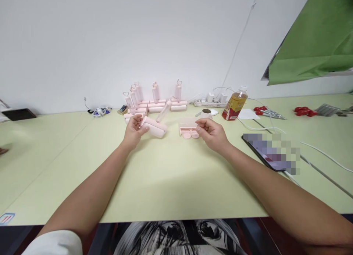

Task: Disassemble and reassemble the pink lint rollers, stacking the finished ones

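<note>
My left hand point(133, 131) grips a closed pale pink rounded case point(156, 127) by its left end, holding it tilted. From the top of that case a slim clear-and-pink tube point(164, 111) sticks up at a slant. My right hand point(211, 134) is closed at the right end of a second pink case point(182, 131), which stands open with its translucent lid raised. Round pink pieces point(187, 135) show at the front of the open case. My fingers cover its right end.
Several pink cases point(157, 107) with upright tubes stand along the wall. To the right are a tape roll point(205, 113), a power strip point(211, 103), a drink bottle point(235, 104), a phone point(266, 152) and red-handled tools point(268, 112). White cables cross the right side.
</note>
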### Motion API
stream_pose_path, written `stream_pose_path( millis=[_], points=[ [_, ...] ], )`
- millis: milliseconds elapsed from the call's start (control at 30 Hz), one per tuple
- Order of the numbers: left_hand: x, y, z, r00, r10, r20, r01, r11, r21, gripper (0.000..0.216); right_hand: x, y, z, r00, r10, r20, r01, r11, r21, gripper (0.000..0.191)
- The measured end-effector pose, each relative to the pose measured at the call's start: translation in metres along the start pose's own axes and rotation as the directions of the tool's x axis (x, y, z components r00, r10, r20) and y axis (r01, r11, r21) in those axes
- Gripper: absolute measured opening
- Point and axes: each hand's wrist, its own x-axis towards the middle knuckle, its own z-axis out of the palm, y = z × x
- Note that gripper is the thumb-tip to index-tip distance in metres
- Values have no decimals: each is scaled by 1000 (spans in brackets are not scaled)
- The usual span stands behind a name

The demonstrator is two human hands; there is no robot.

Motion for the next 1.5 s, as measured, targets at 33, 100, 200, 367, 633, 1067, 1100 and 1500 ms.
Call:
stream_pose_path(
  millis=[33,100,200,367,633,1067,1100,1500],
  points=[
    [-1,6,2,1000,15,-6,-15,996,-84,62,-1,-1,2,999,30,45,-32,998,59,30],
    [-6,19,6,1000,-13,21,17,981,-194,64,-4,-4,7,980,87,176,-118,978,173,49],
    [-18,31,13,989,-100,112,124,965,-232,63,-9,-10,13,929,122,350,-183,972,145,66],
    [-31,30,24,964,-194,180,231,949,-216,60,-15,-22,14,895,109,433,77,917,-391,48],
    [-42,32,36,887,-219,407,262,964,-52,60,-22,-23,21,666,229,710,54,935,-351,37],
    [-14,43,18,772,-468,431,487,870,73,61,-13,-19,21,623,297,723,-155,954,-258,19],
    [-10,44,15,809,-458,367,472,880,58,58,-12,-19,20,604,305,736,-185,952,-242,18],
    [39,7,38,925,-151,348,-172,650,740,61,-14,-26,14,455,275,847,-132,962,-241,13]
  ],
)
